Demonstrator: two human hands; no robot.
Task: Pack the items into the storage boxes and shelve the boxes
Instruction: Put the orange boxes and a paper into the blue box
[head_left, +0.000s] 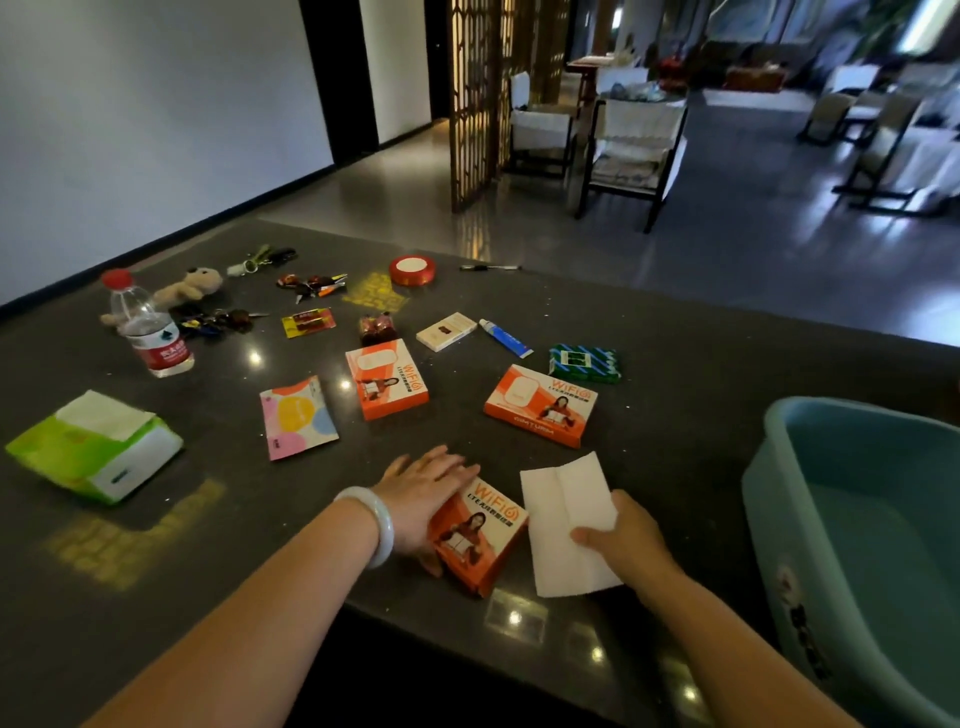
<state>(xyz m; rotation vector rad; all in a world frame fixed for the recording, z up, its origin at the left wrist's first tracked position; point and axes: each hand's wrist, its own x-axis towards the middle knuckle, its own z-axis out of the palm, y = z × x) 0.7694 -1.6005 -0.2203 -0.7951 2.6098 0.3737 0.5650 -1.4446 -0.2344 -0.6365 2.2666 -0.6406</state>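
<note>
An orange WiFi box (480, 540) lies near the front edge of the dark table (208, 519). My left hand (423, 496) rests flat on its left side, fingers straight, thumb against its near edge. My right hand (621, 535) pinches a white tissue (563, 525) lying just right of that box. Two more orange WiFi boxes (387, 379) (540, 405) lie farther back. A teal storage tub (862, 545) stands at the right, with nothing inside that I can see.
A green tissue pack (96, 447), a water bottle (148, 325), a pastel packet (298, 418), a plush toy (189, 288), keys, batteries, a red tape roll (413, 270), a pen, a white card box, a blue tube (506, 338) and a green packet (584, 364) are spread over the table. Chairs stand beyond.
</note>
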